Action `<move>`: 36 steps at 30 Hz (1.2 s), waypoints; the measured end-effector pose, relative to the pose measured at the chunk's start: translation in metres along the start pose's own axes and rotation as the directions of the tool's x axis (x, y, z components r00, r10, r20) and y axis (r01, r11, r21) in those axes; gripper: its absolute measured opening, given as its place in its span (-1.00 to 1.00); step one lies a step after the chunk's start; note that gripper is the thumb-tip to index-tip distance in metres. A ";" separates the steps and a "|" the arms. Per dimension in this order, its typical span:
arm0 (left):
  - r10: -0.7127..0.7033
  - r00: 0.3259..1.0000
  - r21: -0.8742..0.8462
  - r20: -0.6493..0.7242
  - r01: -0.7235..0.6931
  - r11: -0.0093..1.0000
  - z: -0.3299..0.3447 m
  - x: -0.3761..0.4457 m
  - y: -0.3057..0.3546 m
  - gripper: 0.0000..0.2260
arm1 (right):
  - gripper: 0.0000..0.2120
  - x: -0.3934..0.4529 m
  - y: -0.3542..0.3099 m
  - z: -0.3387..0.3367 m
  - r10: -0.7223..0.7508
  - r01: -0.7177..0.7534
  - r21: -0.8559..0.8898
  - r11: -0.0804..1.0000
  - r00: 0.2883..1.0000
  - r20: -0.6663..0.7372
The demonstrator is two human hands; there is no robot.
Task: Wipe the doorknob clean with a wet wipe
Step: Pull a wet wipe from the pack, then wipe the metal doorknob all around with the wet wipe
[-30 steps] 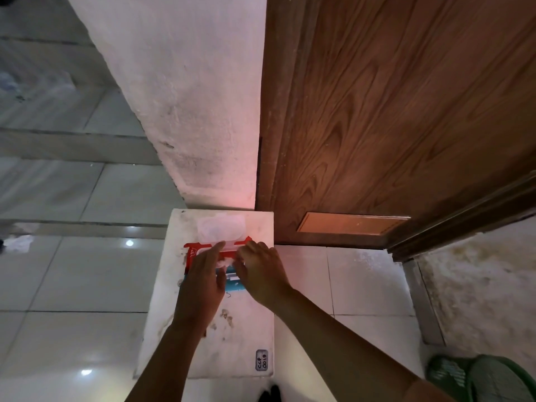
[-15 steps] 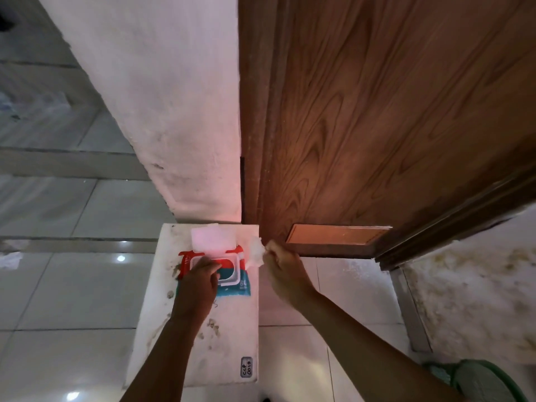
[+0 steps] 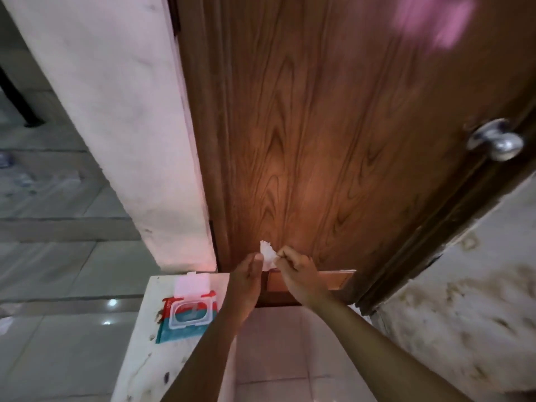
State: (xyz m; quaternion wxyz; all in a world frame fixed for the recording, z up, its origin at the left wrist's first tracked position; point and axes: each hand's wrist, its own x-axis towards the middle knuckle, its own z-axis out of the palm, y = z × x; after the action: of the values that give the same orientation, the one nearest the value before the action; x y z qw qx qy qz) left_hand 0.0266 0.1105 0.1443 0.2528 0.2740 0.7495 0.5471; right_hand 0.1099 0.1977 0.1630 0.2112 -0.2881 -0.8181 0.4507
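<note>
White wet wipe (image 3: 267, 254) is being pinched between left hand (image 3: 246, 281) and right hand (image 3: 298, 274), well apart from the doorknob (image 3: 497, 140).

Below and left of the hands, a stained white tabletop (image 3: 136, 358) carries a wet-wipe pack (image 3: 187, 316), lid flipped open.

open air around doorknob (image 3: 496, 140), door frame (image 3: 435, 233) just beside it
</note>
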 end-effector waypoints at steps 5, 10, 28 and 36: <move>0.000 1.000 -0.115 -0.014 -0.002 0.993 0.042 -0.002 0.061 -0.81 | -0.73 -0.003 -0.017 -0.069 -0.039 0.045 0.122 0.992 0.998 -0.050; 0.166 0.982 -0.105 -0.088 -0.175 0.979 0.080 0.001 0.117 -0.72 | -0.81 -0.004 -0.012 -0.143 -0.038 0.064 0.175 0.982 0.988 -0.152; 0.404 0.910 -0.138 0.095 -0.390 0.910 0.211 -0.001 0.232 -0.94 | -0.85 -0.016 0.010 -0.311 -0.022 0.166 0.476 0.864 0.956 -0.293; 0.451 0.887 -0.181 0.102 -0.429 0.885 0.228 -0.002 0.247 -0.87 | -0.73 -0.020 0.010 -0.343 -0.084 0.268 0.454 0.850 0.919 -0.386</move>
State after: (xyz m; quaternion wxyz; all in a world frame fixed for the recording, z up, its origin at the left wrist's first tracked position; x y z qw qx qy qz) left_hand 0.2160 0.3272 0.3188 0.1944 0.4548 0.6036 0.6253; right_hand 0.3353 0.3998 0.3258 0.4619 -0.2222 -0.6460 0.5656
